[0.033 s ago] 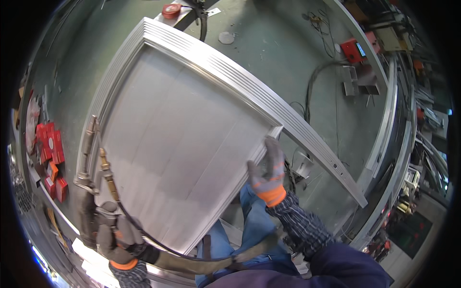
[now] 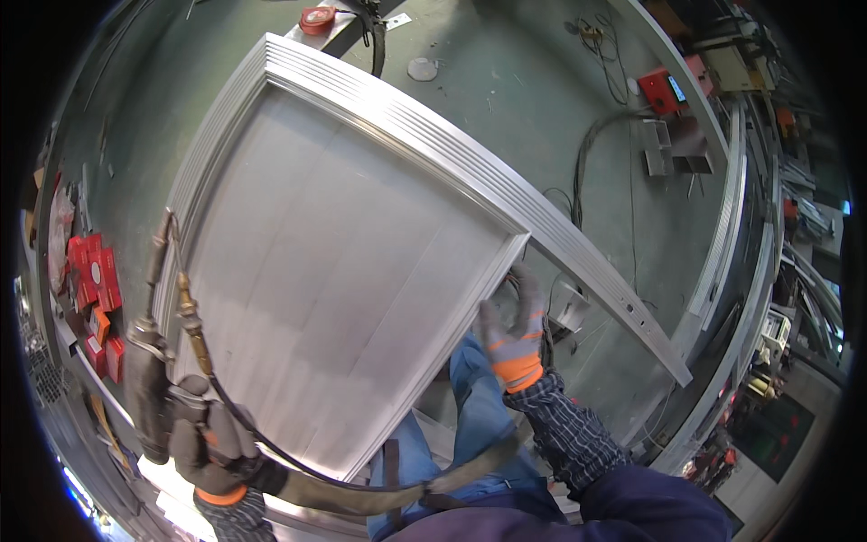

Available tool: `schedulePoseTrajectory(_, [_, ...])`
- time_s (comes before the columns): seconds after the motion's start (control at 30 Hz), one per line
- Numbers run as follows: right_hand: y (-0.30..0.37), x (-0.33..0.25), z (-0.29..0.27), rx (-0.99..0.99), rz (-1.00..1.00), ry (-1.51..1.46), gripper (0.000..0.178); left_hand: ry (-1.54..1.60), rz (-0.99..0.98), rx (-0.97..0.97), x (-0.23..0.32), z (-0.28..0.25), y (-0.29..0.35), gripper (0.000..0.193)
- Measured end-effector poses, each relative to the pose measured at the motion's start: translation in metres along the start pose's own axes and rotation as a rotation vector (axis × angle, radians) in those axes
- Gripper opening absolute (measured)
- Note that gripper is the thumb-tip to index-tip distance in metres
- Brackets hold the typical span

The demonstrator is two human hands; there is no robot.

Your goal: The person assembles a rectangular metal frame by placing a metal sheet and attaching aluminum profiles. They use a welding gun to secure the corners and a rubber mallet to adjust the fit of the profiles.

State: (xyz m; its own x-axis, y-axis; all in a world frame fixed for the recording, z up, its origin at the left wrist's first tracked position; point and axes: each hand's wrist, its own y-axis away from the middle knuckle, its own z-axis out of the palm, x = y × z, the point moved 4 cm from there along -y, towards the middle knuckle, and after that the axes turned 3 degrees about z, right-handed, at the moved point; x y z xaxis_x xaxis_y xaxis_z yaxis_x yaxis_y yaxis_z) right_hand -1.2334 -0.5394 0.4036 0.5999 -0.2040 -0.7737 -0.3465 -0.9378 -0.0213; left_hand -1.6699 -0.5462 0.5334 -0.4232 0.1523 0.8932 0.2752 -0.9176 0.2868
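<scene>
A large silvery metal door-like panel (image 2: 352, 244) with a ridged frame lies before me. At its left side my left hand (image 2: 212, 443), in a dark grey glove, is closed on a hose-fed hand tool (image 2: 146, 388). The tool has a dark handle and a slim metal shaft pointing away from me. Its brass fitting (image 2: 190, 316) joins a black hose (image 2: 271, 443) that runs into a khaki sleeve across my lap. My right hand (image 2: 517, 339), in a grey and orange glove, is open beside the panel's right edge. Nothing shows in it; I cannot tell whether it touches the edge.
A metal rail (image 2: 623, 307) of the frame extends past the panel to the right. Red boxes (image 2: 101, 275) sit at the left. A red tape measure (image 2: 317, 20) rests on a beam at the top. Cables (image 2: 587, 163) and a red device (image 2: 662, 92) lie on the floor.
My left hand and the tool have shifted slightly left and toward me. My right hand has moved a little right, away from the panel's edge.
</scene>
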Motion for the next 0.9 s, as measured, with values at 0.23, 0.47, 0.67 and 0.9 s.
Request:
schedulePoseTrajectory(0.23, [-0.008,0.112,0.035,-0.193,0.827,-0.832,0.067,-0.022,-0.041,-0.491,0.042,0.054,-0.052,0.062])
schedulePoseTrajectory(0.47, [-0.031,0.139,0.072,-0.341,0.648,-1.744,0.073,-0.127,-0.512,-0.393,-0.036,0.076,-0.06,0.08])
schedulePoseTrajectory(0.67, [-0.025,0.178,0.095,-0.251,0.785,-1.848,0.055,-0.334,-0.54,-0.45,-0.018,0.086,-0.075,0.074])
schedulePoseTrajectory(0.9, [-0.024,0.168,0.094,-0.252,0.818,-1.76,0.053,-0.629,-0.912,-0.539,-0.08,0.134,-0.075,0.055])
